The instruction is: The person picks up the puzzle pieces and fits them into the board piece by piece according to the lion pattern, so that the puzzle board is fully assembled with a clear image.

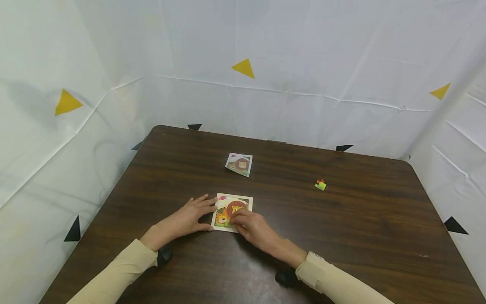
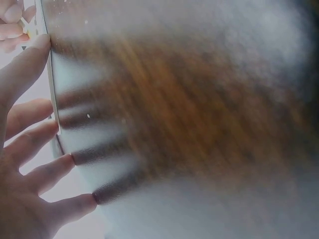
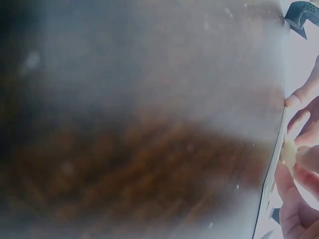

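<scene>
A square jigsaw puzzle in a pale frame (image 1: 231, 198) lies on the table, with a lion and a spotted cub on it. My left hand (image 1: 186, 220) rests at its left side, fingers spread and thumb touching the frame. In the left wrist view, the left hand (image 2: 30, 149) has its fingertips along the frame's edge and on the table. Over the puzzle's lower right, my right hand (image 1: 256, 230) covers part of the picture. The right wrist view shows the right hand (image 3: 304, 199) pinching a small pale-backed puzzle piece (image 3: 288, 153) between thumb and fingers.
A printed picture card (image 1: 240, 164) of the same lion lies behind the puzzle, one corner lifted. Off to the right is a loose red and green puzzle piece (image 1: 320, 185). White sheeting (image 1: 288, 50) with yellow and black triangles surrounds the brown table (image 1: 364, 236).
</scene>
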The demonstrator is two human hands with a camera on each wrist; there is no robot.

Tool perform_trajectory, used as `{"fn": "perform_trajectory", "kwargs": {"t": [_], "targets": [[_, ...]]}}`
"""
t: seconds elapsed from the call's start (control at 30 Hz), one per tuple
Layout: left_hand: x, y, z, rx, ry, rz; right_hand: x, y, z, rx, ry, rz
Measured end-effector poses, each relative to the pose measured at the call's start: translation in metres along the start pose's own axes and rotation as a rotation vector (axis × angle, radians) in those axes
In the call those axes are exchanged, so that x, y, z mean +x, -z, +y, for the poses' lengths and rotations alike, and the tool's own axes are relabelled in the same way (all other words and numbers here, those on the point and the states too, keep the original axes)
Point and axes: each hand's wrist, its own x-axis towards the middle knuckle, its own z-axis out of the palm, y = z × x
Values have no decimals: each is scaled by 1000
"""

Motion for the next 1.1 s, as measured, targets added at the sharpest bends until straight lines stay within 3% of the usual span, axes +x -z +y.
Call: {"fn": "perform_trajectory", "kwargs": {"t": [0.47, 0.87, 0.97, 1.1], "targets": [[1, -1, -1, 0, 10, -8, 1, 2, -3, -135, -21, -165], [3, 0, -2, 11, 3, -7, 1, 4, -9, -291, 56, -207], [2, 0, -2, 7, 4, -11, 0, 6, -9, -276, 64, -210], [2, 0, -1, 0, 12, -18, -3, 11, -7, -178, 74, -191]]}}
